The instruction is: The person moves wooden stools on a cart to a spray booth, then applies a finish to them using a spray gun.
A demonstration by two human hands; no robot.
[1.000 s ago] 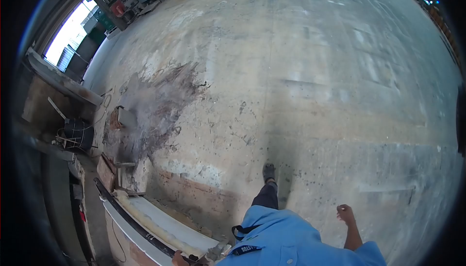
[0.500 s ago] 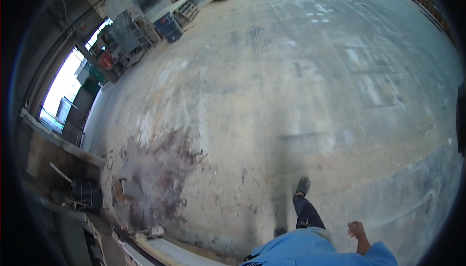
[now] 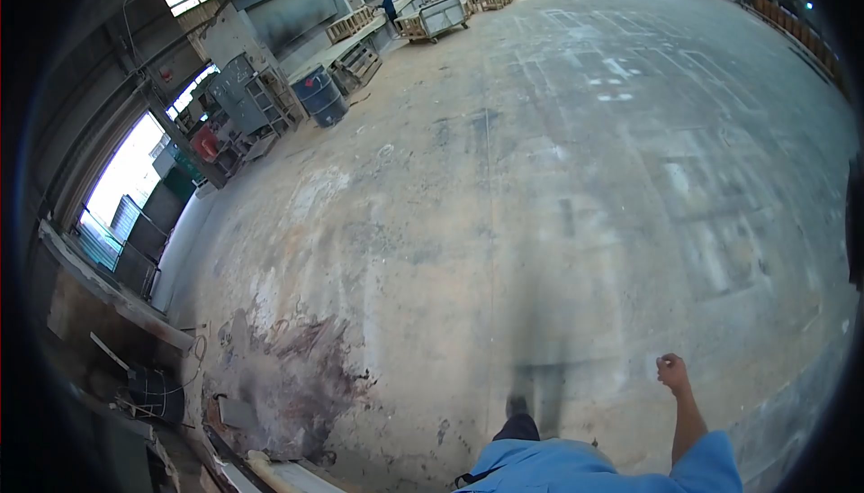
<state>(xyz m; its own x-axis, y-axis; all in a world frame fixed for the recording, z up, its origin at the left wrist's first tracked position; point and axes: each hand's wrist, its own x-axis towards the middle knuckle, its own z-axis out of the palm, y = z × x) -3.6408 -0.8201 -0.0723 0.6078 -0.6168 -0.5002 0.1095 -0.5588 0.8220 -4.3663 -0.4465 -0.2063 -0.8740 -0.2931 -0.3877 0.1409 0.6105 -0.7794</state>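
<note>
My right hand (image 3: 670,371) swings out in front of my blue sleeve (image 3: 706,459), above the concrete floor (image 3: 594,250). Its fingers are curled into a loose fist, and I see nothing held in them. It touches no object. My left hand is out of the picture. Below, one dark shoe (image 3: 517,404) shows ahead of my blue shirt (image 3: 558,468).
On the left lie a dark reddish stain (image 3: 310,385), a flat grey block (image 3: 237,412) and a dark bucket (image 3: 155,394). Farther off stand a blue drum (image 3: 319,97), a ladder (image 3: 265,101) and a wheeled cart (image 3: 435,20). A person in a yellow helmet (image 3: 387,5) is near the cart.
I have stepped forward and my view has tilted up, showing more of the far hall. The other foot is now in front. My right hand has swung forward and slightly up.
</note>
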